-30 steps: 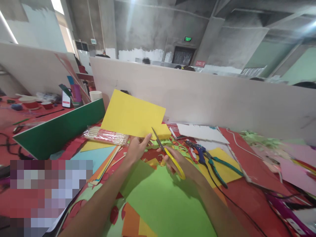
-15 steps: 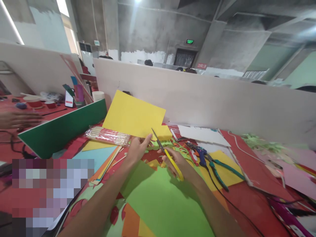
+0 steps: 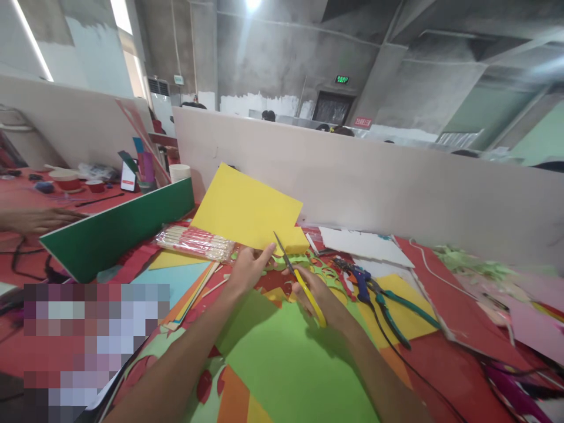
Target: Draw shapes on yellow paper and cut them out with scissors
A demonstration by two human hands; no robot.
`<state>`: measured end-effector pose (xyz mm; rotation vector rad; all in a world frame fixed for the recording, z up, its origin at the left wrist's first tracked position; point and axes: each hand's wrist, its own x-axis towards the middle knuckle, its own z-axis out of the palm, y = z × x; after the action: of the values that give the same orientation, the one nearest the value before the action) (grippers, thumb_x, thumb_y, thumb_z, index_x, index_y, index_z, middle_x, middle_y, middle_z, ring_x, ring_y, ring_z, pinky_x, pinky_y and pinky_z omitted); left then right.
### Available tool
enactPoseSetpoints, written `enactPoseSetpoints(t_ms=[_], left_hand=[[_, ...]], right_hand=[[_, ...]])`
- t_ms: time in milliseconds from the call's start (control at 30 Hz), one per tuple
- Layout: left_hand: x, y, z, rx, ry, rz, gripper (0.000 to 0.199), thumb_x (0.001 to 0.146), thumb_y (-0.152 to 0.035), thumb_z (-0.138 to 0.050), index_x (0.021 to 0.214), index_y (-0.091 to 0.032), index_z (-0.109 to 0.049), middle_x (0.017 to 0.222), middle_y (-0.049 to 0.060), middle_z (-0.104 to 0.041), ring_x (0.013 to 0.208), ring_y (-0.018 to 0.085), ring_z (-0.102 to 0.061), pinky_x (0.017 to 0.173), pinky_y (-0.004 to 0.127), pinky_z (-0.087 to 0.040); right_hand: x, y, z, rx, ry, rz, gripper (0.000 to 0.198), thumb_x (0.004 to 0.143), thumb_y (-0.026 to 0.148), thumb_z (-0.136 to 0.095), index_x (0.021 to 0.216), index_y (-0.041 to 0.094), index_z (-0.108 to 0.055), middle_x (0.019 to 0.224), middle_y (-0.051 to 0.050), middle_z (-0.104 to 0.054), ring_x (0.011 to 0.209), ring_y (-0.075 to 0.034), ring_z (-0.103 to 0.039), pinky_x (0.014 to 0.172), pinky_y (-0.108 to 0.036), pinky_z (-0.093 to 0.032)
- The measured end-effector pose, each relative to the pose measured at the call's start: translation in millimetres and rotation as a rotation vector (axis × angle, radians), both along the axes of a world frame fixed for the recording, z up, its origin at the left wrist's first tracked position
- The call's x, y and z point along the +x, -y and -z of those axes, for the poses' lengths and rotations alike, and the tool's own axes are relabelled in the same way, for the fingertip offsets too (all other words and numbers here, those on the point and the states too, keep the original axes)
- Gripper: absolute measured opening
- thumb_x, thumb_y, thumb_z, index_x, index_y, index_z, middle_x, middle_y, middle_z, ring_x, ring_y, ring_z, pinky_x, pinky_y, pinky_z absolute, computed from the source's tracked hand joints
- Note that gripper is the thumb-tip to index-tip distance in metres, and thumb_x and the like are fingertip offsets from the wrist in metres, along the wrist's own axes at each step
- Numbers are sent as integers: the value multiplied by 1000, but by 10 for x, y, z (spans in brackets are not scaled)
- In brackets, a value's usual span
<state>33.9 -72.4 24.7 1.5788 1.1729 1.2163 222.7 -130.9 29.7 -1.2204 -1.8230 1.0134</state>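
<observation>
Left hand (image 3: 247, 271) has its fingers pinched on the yellow sheet (image 3: 247, 205) near the tabletop (image 3: 443, 361)'s far edge; right hand (image 3: 318, 289) has its fingers curled round the scissors (image 3: 301, 278). Blade tips look close to that left thumb, so a slip could nick it. Red, cluttered surface, pale partition (image 3: 374, 170), bare concrete wall (image 3: 282, 53).

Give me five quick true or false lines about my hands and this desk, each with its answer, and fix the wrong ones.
1. The right hand holds the scissors. True.
2. The left hand holds a cup. False: it holds the yellow sheet.
3. The sticks are in clear wrapping. True.
4. The pliers have red handles. False: they are green.
5. Another person's hand shows at the left edge. True.
</observation>
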Motion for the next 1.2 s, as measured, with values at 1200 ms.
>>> enactPoseSetpoints(t_ms=[1200], left_hand=[[54,65,25,-21,225,102,56,85,-67,-52,61,-17,-63,57,3,-60,58,17,-55,63,29,-43]], right_hand=[[49,-63,114,-124,-155,7,51,86,64,-61,111,20,-58,53,10,-38,37,-7,-32,36,-19,-30]])
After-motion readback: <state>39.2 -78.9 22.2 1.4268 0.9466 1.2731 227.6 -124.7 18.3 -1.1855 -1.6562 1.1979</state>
